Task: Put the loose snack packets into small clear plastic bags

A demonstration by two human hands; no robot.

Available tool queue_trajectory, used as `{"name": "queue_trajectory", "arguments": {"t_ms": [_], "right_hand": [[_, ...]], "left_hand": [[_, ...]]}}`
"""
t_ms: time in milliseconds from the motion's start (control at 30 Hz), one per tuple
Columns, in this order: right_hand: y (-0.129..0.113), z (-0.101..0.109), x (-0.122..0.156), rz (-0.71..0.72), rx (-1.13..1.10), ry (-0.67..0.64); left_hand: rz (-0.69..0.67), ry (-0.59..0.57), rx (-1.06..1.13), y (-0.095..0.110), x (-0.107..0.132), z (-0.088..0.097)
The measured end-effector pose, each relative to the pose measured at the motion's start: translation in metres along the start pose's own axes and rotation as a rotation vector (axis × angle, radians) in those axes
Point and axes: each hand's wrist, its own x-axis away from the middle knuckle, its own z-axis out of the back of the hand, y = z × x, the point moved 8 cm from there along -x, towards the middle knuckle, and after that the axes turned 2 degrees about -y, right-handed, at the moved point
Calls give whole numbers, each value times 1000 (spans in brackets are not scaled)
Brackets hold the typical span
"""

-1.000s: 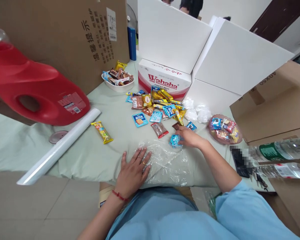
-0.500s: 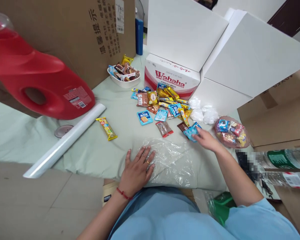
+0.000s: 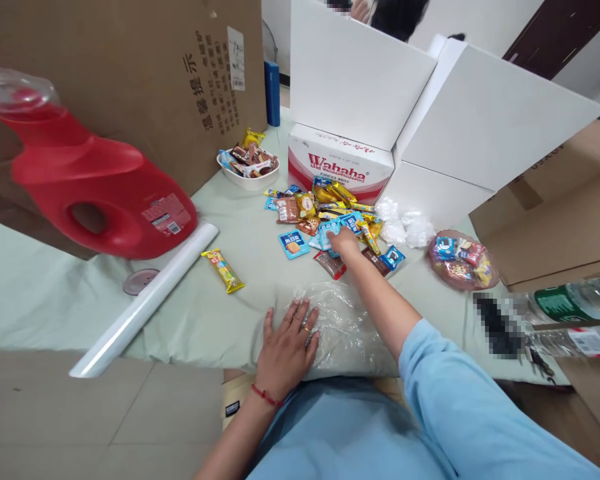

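Observation:
My left hand lies flat with fingers spread at the left edge of a clear plastic bag on the table. My right hand reaches into the snack pile, its fingers closed on a light-blue snack packet; part of the packet is hidden. Close by lie a blue-and-white packet, a brown packet with red ends and a small dark-blue packet. Behind my right hand are several yellow, brown and blue wrapped snacks.
A red detergent bottle, white roll and yellow snack bar are on the left. A white bowl of snacks stands before a cardboard box. On the right are a wrapped snack plate, crumpled plastic and bottles.
My right hand has moved left with the light-blue packet, from beside the dark-blue packet into the pile. My left hand stays flat on the plastic bag. The view has shifted slightly.

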Motion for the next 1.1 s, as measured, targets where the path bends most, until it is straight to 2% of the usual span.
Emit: {"name": "queue_trajectory", "arguments": {"t_ms": [100,167,267,367,467,533,600,667,733,833,900,967,1033,1100], "right_hand": [[-4,-1,1,-173,-20,45],[-14,-2,3,-205,-40,53],[-25,5,14,-171,-58,77],[-22,35,37,-14,-44,139],[0,80,71,193,139,168],[23,104,95,306,352,92],[53,117,119,339,526,-19],[82,115,138,300,622,-129],[104,100,151,229,636,-193],[120,69,159,186,551,-174],[127,58,159,197,469,-123],[136,64,156,194,383,-45],[141,89,155,179,280,71],[133,115,156,207,144,132]], "left_hand": [[-10,2,1,1,0,0],[-13,0,-1,1,1,0],[-9,3,-9,1,3,-1],[-3,26,-15,1,4,-1],[1,41,-16,0,4,-1],[0,41,-17,0,4,0],[-5,39,-18,1,3,1],[-11,34,-20,1,2,1],[-17,23,-32,1,2,-1],[-22,1,-63,2,1,-5],[-16,-13,-79,2,1,-7],[-5,-30,-90,2,1,-8],[8,-48,-98,2,0,-8],[17,-67,-107,2,0,-9]]}}
